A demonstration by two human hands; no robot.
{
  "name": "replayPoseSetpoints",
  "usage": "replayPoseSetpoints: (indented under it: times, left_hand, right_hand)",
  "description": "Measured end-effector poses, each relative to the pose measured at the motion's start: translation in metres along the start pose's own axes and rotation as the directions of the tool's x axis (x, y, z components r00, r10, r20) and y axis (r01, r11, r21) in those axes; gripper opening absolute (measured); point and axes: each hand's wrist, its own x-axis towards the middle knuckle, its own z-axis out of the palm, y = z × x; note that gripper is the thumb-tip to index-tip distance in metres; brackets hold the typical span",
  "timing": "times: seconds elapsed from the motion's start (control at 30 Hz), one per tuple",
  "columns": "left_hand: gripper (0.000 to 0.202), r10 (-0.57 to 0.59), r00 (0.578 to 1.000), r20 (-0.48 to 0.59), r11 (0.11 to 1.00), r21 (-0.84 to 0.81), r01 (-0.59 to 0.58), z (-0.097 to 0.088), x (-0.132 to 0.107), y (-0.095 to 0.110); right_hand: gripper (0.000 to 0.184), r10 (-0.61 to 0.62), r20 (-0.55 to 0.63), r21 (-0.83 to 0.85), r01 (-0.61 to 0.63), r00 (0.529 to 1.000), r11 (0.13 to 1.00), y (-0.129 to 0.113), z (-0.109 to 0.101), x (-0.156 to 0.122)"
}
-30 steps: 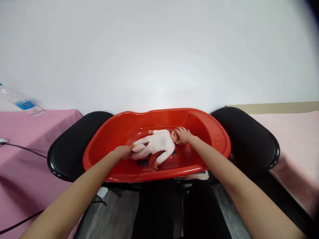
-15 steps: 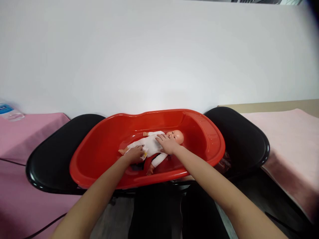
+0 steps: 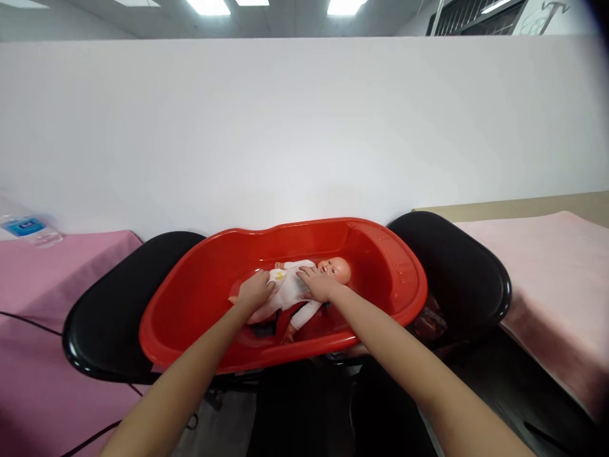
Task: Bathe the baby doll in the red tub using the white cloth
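A red plastic baby tub [image 3: 200, 289] rests across two black seats in front of me. In it lies a baby doll [image 3: 290, 287] in a white suit, on its back, bare head [image 3: 339, 270] to the right. My left hand [image 3: 254, 292] is curled over the doll's hips and legs, gripping them. My right hand [image 3: 316, 284] lies on the doll's chest just below the head, fingers stretched flat. One doll arm sticks out toward the tub's near rim.
A black seat [image 3: 104, 317] sits under the tub's left end, another [image 3: 457, 273] under the right. Pink cloth covers the left table [image 3: 33, 279] and the right table [image 3: 547, 266]. A water bottle [image 3: 23, 227] lies far left. A black cable [image 3: 19, 317] crosses the left cloth. A white partition stands behind.
My right hand left the doll's head and settled on its chest. My left hand slid from the feet up to the hips. The view tilted upward.
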Motion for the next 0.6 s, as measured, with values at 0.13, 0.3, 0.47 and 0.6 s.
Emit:
replayPoseSetpoints:
  times: [0.13, 0.3, 0.47, 0.6]
  left_hand:
    - [0.03, 0.124, 0.988, -0.097, 0.985, -0.112, -0.135, 0.023, 0.018, 0.055]
    - [0.033, 0.487, 0.873, 0.028, 0.869, -0.119, -0.481, 0.058, 0.023, 0.061]
    - [0.019, 0.455, 0.878, 0.147, 0.89, -0.042, -0.454, 0.059, 0.019, 0.044]
    - [0.034, 0.183, 0.955, 0.234, 0.971, 0.107, -0.213, 0.045, 0.023, 0.031]
  right_hand:
    - [0.082, -0.006, -0.085, 0.046, 0.009, 0.996, 0.999, 0.001, -0.001, 0.001]
    - [0.076, 0.098, -0.04, 0.032, -0.097, 0.994, 0.995, 0.011, 0.0, 0.005]
    - [0.093, 0.11, 0.073, 0.047, -0.113, 0.991, 0.992, 0.016, -0.004, 0.007]
    - [0.105, 0.147, 0.125, 0.055, -0.154, 0.981, 0.986, 0.017, -0.006, 0.007]
